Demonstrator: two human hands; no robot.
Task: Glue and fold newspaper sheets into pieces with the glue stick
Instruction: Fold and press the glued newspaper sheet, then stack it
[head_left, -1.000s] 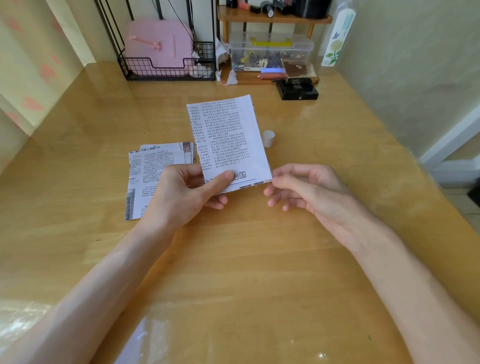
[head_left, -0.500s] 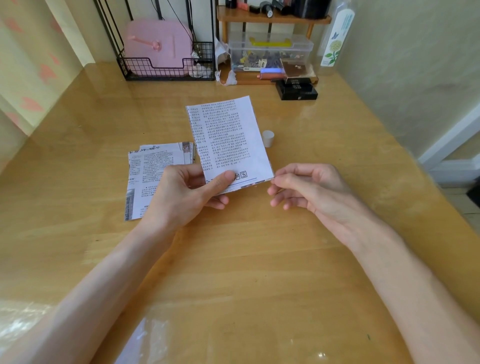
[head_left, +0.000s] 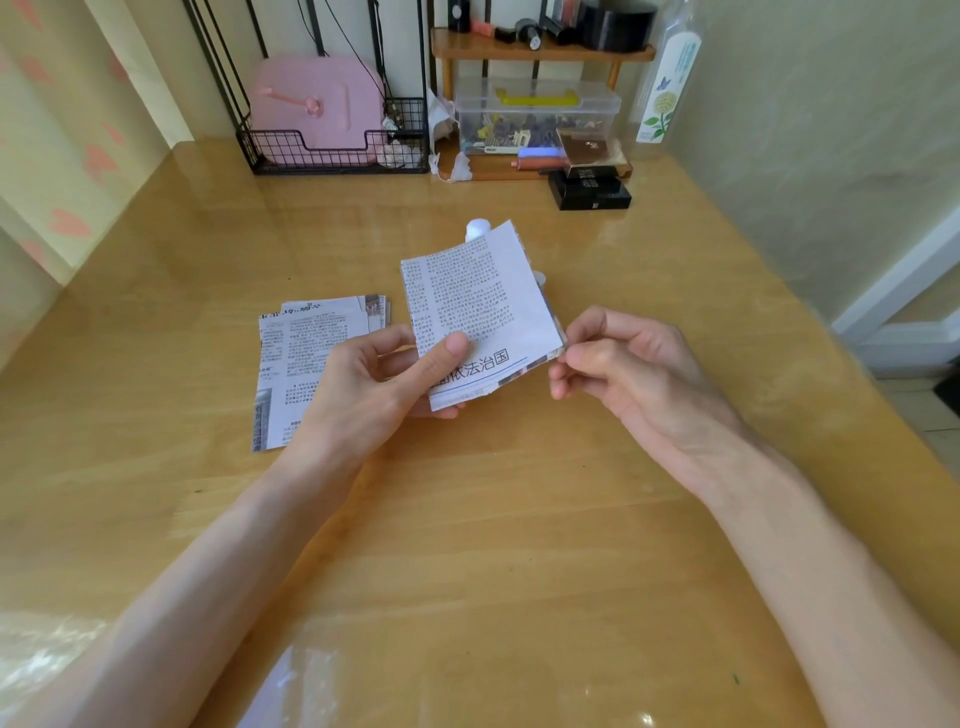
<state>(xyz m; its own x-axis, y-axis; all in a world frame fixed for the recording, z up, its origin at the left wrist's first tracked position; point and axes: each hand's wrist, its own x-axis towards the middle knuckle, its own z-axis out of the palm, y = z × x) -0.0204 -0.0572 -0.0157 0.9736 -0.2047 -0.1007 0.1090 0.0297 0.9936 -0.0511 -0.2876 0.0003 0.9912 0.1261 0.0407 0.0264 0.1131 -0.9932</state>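
Gripping folded newspaper piece (head_left: 475, 306), small print above bold headline: left hand (head_left: 379, 384) clamps bottom, right hand (head_left: 623, 374) pinches corner.

Bright, soft daylight fills the scene evenly, leaving only faint, soft-edged shadows, while the glossy surface (head_left: 519, 545) throws white glare at its near left corner and a paler sheen along its far end; focus is sharp at centre, and wide-angle distortion bows straight lines near the edges.
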